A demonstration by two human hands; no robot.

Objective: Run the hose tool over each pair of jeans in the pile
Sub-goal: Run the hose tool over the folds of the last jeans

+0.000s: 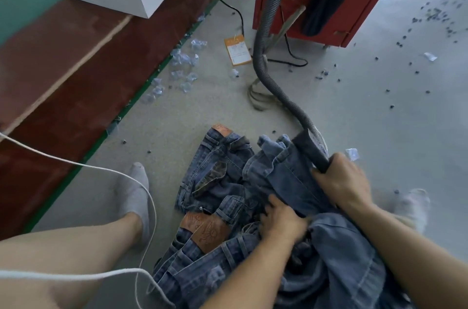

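Several blue jeans point(215, 182) heaped, brown patches | grey ribbed hose point(268, 37)

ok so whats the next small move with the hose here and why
Probably draw the hose tool down the jeans leg. The right hand grips the tool on that leg, and the left hand pins the denim, so the cloth seems held ready for a pass.
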